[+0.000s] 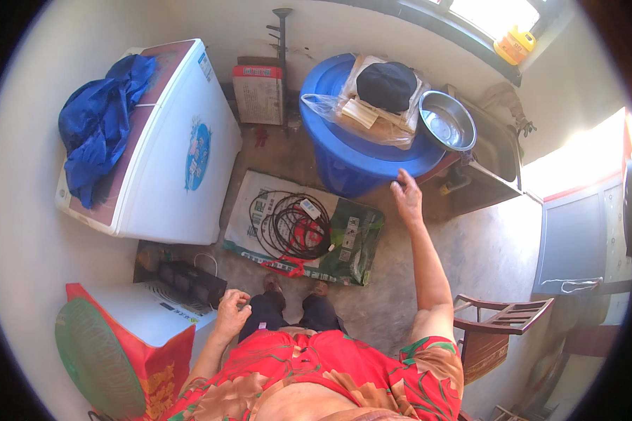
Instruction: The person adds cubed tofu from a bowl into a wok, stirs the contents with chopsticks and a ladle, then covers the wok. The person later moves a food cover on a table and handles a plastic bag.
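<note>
My right hand [407,199] reaches forward with its fingers apart and nothing held. Its fingertips are close to the front rim of a large blue lidded tub [393,163]; whether they touch it I cannot tell. On the lid are a black cap [386,86], a clear plastic bag with pale contents [361,112] and a shiny metal basin [448,121]. Low at my left side, my left hand [232,313] has loosely bent fingers with a gap between them, holding nothing visible. A coil of black cable [293,226] lies on a printed sack [361,238] before my feet.
A white chest freezer [182,158] with a blue cloth [105,119] stands left. Nearby are a green fan [95,358] and a red-and-white box [258,95]. A sink [495,147] sits beyond the tub; a wooden chair [502,316] is at my right, a yellow jug [515,45] on the sill.
</note>
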Available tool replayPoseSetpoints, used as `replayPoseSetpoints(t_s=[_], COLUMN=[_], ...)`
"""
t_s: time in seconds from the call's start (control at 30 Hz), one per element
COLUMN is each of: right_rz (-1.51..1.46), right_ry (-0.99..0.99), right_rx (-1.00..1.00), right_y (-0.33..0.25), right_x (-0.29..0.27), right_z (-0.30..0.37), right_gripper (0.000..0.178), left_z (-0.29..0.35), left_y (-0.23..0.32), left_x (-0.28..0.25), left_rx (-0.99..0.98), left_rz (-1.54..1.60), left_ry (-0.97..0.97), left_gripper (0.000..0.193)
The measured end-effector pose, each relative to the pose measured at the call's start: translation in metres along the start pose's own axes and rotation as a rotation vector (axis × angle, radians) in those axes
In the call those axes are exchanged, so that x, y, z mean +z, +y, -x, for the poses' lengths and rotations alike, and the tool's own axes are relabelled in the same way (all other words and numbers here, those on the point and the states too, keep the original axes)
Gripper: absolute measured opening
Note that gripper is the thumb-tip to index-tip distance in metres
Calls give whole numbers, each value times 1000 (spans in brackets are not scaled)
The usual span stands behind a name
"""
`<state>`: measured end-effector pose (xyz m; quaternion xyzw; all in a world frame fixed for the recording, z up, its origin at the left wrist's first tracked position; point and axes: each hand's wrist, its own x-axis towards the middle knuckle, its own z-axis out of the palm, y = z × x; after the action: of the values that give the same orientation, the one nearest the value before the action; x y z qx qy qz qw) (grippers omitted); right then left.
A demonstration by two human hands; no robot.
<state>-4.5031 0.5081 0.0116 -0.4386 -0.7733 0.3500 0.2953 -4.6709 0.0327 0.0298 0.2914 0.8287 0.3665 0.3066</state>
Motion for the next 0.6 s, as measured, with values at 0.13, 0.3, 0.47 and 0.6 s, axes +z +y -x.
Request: replayPoseSetpoints(t_s=[0.13, 0.3, 0.47, 0.6], right_rz=[48, 346, 425, 549], right_ry=[71, 271, 269, 341], right_rx=[-3, -236, -230, -285], right_y=[-29, -15, -23, -11], right_x=[2, 14, 38, 51], right_z=[-58, -138, -195, -236], right_gripper=[45, 55, 62, 67], left_z=[-7, -11, -9, -8], left_y=[-24, -46, -61, -76], left_x=[0, -1, 1, 5], left_rx=[-39, -99, -225, -289], left_rz=[-26, -22, -1, 9], left_ry=[7, -12, 16, 19], left_gripper=[22, 22, 21, 19])
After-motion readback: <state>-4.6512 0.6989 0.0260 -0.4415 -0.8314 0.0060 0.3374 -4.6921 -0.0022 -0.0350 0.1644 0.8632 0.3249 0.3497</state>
